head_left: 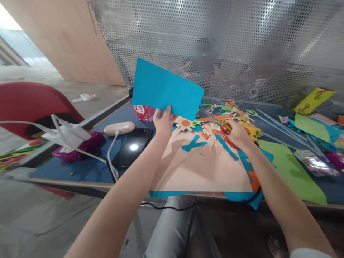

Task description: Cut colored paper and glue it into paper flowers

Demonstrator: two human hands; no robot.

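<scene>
In the head view, the left hand [163,122] pinches the lower edge of a blue paper [168,87] with its fingers, tilted above the table [88,174]. The right hand [238,133] has fingers curled around scissors [225,132]; whether these touch the paper, I cannot tell. Blue strips [194,144] lie on a pale sheet [201,177].
</scene>
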